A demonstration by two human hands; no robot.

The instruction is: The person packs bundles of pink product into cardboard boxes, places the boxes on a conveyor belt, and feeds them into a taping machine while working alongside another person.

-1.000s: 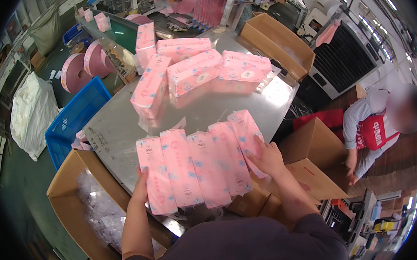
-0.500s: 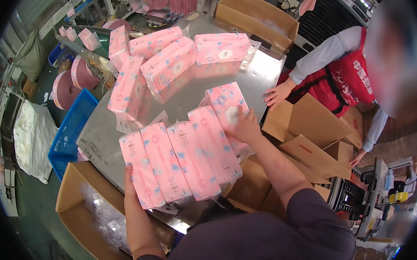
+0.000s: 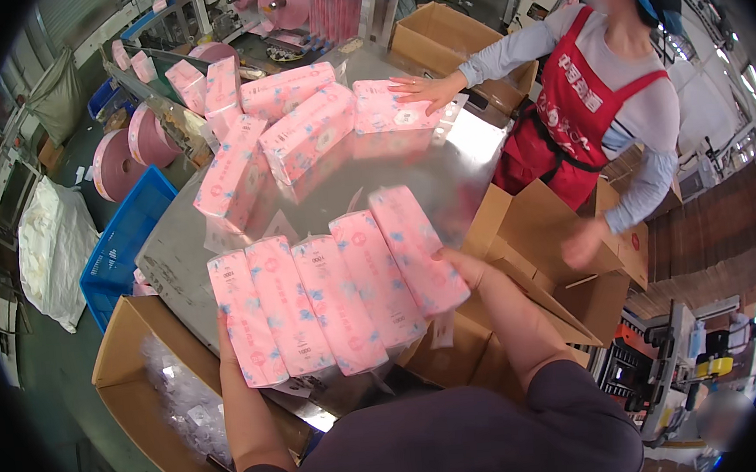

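A row of several pink tissue packs [image 3: 320,306] with blue flower prints stands on edge, side by side, at the near side of the metal table [image 3: 323,206]. My left hand [image 3: 224,333] presses against the row's left end, its fingers mostly hidden behind the pack. At the other end, my right hand [image 3: 457,268] grips the rightmost pack [image 3: 418,251], which leans a little and sits higher than the others. The row is squeezed between both hands. Farther back lie more loose tissue packs [image 3: 309,134], and a co-worker's hand [image 3: 425,92] rests on the one at far right.
Open cardboard boxes stand at right [image 3: 536,242] and far back [image 3: 447,34]. A long carton [image 3: 129,367] with clear plastic wrappers is at lower left, beside a blue crate [image 3: 129,245]. The co-worker in a red apron [image 3: 566,104] stands across the table's right corner.
The rightmost pack has turned on edge and come against the row, with my right hand now at its side. The co-worker has straightened and reached a hand onto a far pack.
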